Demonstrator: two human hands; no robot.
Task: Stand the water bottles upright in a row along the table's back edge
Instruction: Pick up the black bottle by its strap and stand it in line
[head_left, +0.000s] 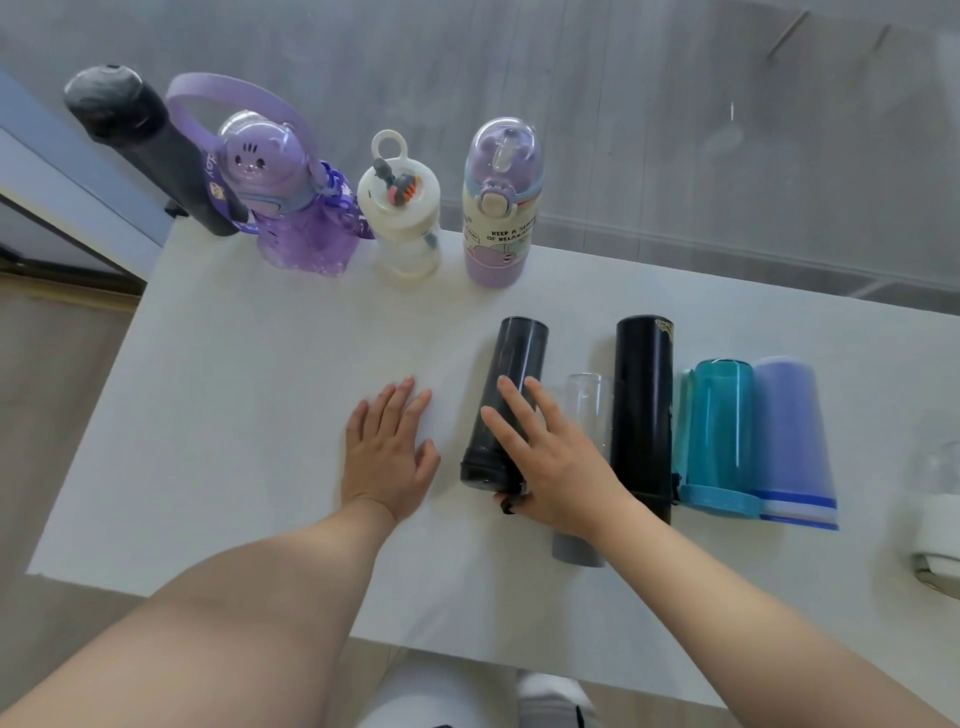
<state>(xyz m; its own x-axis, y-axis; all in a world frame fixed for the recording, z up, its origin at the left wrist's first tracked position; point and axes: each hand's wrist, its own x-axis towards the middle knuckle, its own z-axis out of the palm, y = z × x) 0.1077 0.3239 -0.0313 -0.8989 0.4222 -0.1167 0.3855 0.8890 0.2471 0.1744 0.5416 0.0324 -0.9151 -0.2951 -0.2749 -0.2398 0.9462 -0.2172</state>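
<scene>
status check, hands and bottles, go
Left hand flat on table, open. Right hand open, resting on lying dark bottle. Four bottles upright at back; five lying. Clear bottle tight beside it.

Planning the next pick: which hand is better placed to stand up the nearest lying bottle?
Right hand: it already lies on the lying dark grey cylindrical bottle. The left hand lies flat on the white table beside it.

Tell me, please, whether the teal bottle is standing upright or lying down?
Lying down: the teal bottle rests on its side on the table, between a black bottle and a lilac one.
</scene>
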